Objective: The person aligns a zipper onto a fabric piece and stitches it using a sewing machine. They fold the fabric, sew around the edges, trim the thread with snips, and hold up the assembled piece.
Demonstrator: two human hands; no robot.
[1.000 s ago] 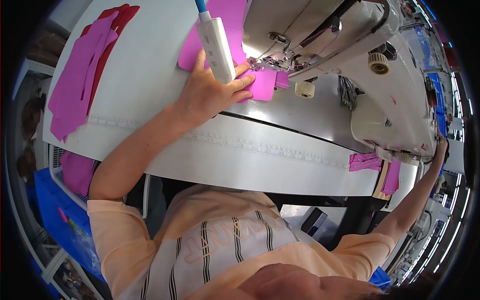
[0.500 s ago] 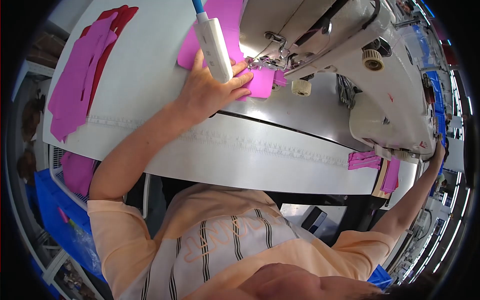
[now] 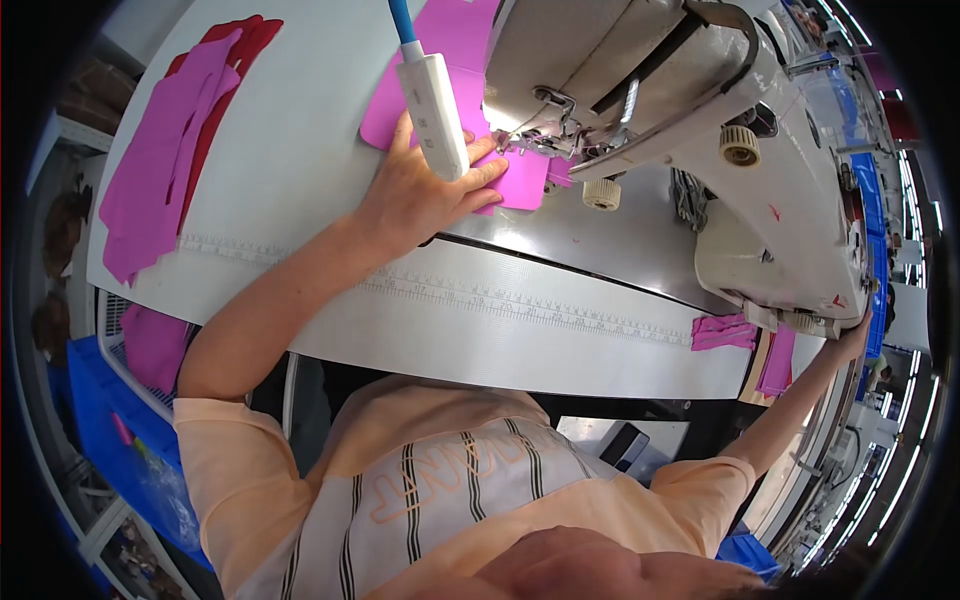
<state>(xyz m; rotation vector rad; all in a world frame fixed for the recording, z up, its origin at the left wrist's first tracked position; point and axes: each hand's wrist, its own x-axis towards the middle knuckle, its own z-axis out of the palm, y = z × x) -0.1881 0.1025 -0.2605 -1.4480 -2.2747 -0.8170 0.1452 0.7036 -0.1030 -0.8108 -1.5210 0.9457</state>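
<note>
My left hand (image 3: 425, 190) lies with its fingers spread on a pink fabric piece (image 3: 522, 182), close to the needle area of a white sewing machine (image 3: 790, 190). A white control box (image 3: 432, 115) on a blue cable hangs over the back of this hand and hides part of it. More pink fabric (image 3: 390, 105) extends behind the box. My right hand (image 3: 855, 338) is at the far right end of the machine, by its lower edge. Its fingers are small and partly hidden, so their pose is unclear.
Pink pieces (image 3: 150, 190) overlap red pieces (image 3: 215, 125) at the table's left. Small pink strips (image 3: 724, 332) lie near the right front edge. A basket holding pink fabric (image 3: 153, 345) and a blue bin (image 3: 120, 430) stand lower left.
My right hand has shifted left and down along the machine's far end. My left hand stays spread on the pink fabric. The machine parts near the needle sit slightly differently.
</note>
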